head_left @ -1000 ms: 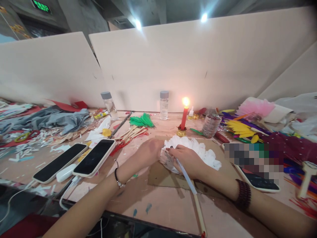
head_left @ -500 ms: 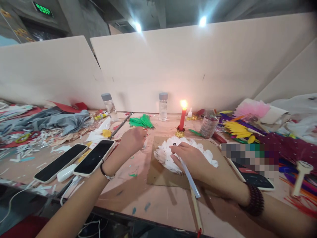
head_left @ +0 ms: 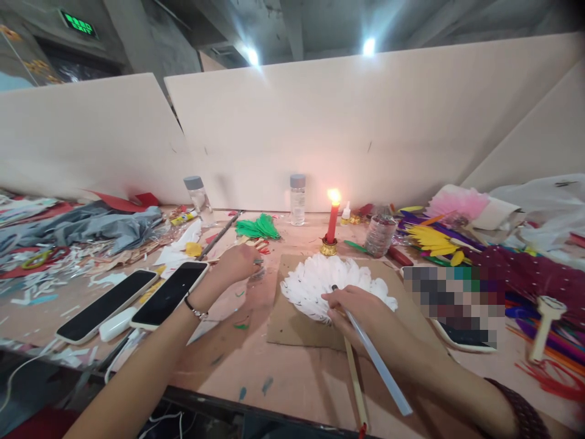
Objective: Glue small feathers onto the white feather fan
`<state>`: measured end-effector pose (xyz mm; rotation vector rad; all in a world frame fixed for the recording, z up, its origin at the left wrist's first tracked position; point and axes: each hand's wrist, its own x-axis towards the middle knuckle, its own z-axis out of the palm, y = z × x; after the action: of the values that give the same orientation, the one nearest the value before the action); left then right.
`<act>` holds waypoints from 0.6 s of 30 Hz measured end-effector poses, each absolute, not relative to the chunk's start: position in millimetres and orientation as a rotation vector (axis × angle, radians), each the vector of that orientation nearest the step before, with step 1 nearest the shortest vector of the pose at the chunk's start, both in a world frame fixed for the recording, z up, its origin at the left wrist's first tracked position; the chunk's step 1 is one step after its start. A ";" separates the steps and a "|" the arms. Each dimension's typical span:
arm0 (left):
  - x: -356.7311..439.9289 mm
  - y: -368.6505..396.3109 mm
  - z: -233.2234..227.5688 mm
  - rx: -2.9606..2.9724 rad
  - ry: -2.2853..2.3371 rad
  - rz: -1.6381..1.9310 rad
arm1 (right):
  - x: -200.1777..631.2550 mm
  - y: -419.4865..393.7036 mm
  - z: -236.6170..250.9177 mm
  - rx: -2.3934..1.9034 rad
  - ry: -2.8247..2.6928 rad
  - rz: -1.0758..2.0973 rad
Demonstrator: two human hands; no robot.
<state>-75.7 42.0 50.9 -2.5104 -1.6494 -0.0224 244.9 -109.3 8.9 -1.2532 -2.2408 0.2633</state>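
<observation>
My right hand (head_left: 361,311) is closed round a translucent glue stick (head_left: 384,372) whose dark tip points over the white feather fan (head_left: 320,280). The fan lies on a brown cardboard sheet (head_left: 292,332), and a pale wooden stick (head_left: 355,384) runs from beneath my right hand towards the table's front edge. To the left, my left hand (head_left: 240,263) is closed, its fingertips pinched near the table; a small thin thing shows at them, too small to name. Just behind it lies a bunch of green feathers (head_left: 258,226). A lit red candle (head_left: 333,222) stands in a gold holder behind the fan.
Two phones (head_left: 107,305) and a white case (head_left: 117,324) lie at left, beside paper scraps. Two clear bottles (head_left: 298,201) stand near the white partition (head_left: 283,134). A wrapped jar (head_left: 380,236), yellow feathers (head_left: 434,239) and another phone (head_left: 464,336) are on the right.
My left hand has moved down and left, closer to the table. My right hand has drawn back from the fan's middle with the glue stick, showing more white feathers.
</observation>
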 end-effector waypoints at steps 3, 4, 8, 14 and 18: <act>-82.2 45.4 50.1 -2.538 -1.642 -0.056 | 244.8 -106.9 5.6 -1.232 -2.240 0.301; -84.3 46.6 50.3 -2.543 -1.647 -0.071 | 244.5 -107.0 5.6 -1.225 -2.236 0.312; -90.1 49.6 52.8 -2.539 -1.687 -0.133 | 242.7 -110.9 10.7 -1.213 -2.230 0.326; -89.4 45.0 58.0 -2.600 -1.705 -0.206 | 239.9 -113.4 15.2 -1.215 -2.227 0.300; -89.0 42.7 60.6 -2.636 -1.666 -0.321 | 240.0 -113.2 14.3 -1.204 -2.178 0.299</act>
<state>-89.0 42.7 60.6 -2.6358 -1.6660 -0.3208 240.0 -113.2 14.3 -1.2038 -2.1785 0.2991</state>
